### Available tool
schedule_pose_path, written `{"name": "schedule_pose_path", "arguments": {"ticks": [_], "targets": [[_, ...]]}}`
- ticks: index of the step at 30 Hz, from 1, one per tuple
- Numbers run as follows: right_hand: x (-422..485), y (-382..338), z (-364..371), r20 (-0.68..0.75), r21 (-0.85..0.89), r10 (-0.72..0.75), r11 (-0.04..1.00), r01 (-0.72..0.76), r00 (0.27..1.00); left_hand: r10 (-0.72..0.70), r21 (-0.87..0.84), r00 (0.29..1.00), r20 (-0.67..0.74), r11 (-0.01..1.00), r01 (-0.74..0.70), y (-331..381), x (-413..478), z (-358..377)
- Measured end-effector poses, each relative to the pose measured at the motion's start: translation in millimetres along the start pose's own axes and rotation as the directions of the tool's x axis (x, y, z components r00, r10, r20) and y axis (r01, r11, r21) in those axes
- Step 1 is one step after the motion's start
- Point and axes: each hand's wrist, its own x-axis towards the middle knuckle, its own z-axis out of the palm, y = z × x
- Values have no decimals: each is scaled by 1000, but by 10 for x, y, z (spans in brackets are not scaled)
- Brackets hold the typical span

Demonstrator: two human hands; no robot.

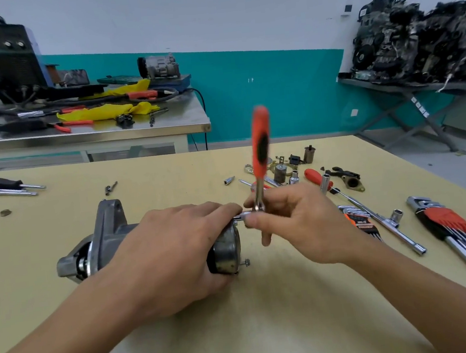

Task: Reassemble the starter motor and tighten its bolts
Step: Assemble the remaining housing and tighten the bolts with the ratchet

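Left hand is curled over the starter motor; at its cap the ratchet is pinched by the right hand, lower bolt probably next.

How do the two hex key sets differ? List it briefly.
The red-holder hex key set lies fully in view; the orange-labelled hex key set is partly hidden behind the right hand. The red-holder set looks bigger than the orange-labelled set. Both have chrome keys and lie on the table.

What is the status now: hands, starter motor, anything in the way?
Left hand grips starter motor. Right hand pinches ratchet at rear cap. Lower bolt protrudes. Nothing blocking.
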Motion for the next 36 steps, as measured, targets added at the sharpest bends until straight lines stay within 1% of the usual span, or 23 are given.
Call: {"name": "schedule_pose_path", "arguments": {"ticks": [2, 4, 5, 6, 7, 8, 9, 10, 12, 14, 16, 21, 23, 24, 26, 27, 28, 29, 31, 33, 34, 35, 36], "targets": [[-37, 1, -21, 39, -88, -112, 989, 115, 993, -4, 6, 1000, 0, 1000, 4, 4, 4, 7], [-46, -15, -10, 38, -40, -62, 997, 64, 997, -6, 5, 1000, 4, 1000, 6, 4, 5, 8], [-19, -36, 6, 14, -12, -1, 1000, 1, 1000, -7, 6, 1000, 3, 1000, 7, 8, 3, 8], [28, -61, 30, -15, 33, 108, 994, -107, 994, -7, 10, 1000, -4, 1000, 7, 12, 3, 12], [75, -78, 57, -17, 119, 243, 964, -239, 970, -9, 15, 1000, -13, 1000, 9, 17, 5, 15], [119, -87, 88, 8, 235, 361, 906, -353, 932, -14, 17, 1000, -21, 1000, 14, 14, 5, 23], [147, -85, 101, 44, 325, 425, 850, -415, 904, -24, 17, 999, -27, 1000, 24, 12, 3, 32], [156, -85, 107, 59, 361, 434, 830, -425, 899, -32, 17, 999, -33, 999, 33, 9, -1, 40], [127, -39, 86, 69, 294, 329, 895, -334, 942, -36, 14, 998, -42, 999, 37, 1, 1, 42], [93, -22, 36, 57, 164, 202, 964, -209, 978, -21, 0, 999, -32, 1000, 21, 3, 1, 31], [89, -8, -16, 77, 94, 98, 990, -105, 992, -11, 1, 1000, -11, 1000, 11, 13, 1, 12], [79, 15, -90, 140, 59, 20, 998, -29, 990, -23, -22, 1000, 14, 999, 23, 14, 1, -25], [53, 11, -134, 163, -41, -11, 999, 17, 987, -32, -16, 999, 16, 999, 32, 18, 3, -25], [34, 21, -155, 145, -105, -49, 992, 65, 988, -37, -12, 999, 15, 999, 37, 19, 6, -22], [14, 31, -173, 102, -246, -187, 947, 207, 977, -47, -5, 999, 16, 999, 48, 20, 11, -18], [5, 31, -162, 95, -288, -224, 926, 243, 970, -51, -3, 999, 16, 999, 51, 21, 13, -18], [0, 29, -139, 83, -284, -205, 933, 220, 975, -51, -2, 999, 14, 999, 51, 20, 13, -18], [4, 7, -100, 60, -215, -135, 966, 145, 989, -50, -1, 999, 12, 999, 50, 20, 12, -16], [63, -40, 2, 10, 21, 83, 996, -84, 996, -47, 3, 999, 2, 999, 47, 21, 9, -11], [120, -71, 76, 33, 231, 350, 908, -348, 936, -43, 6, 999, -6, 999, 43, 25, 9, -4], [132, -89, 99, 69, 311, 434, 846, -432, 898, -40, 7, 999, -7, 999, 40, 24, 6, -4], [136, -90, 113, 98, 361, 469, 805, -470, 878, -35, 6, 999, -5, 999, 35, 24, 3, -4], [134, -76, 125, 104, 377, 468, 798, -471, 877, -30, 1, 1000, -3, 1000, 30, 21, 2, -7]]}}
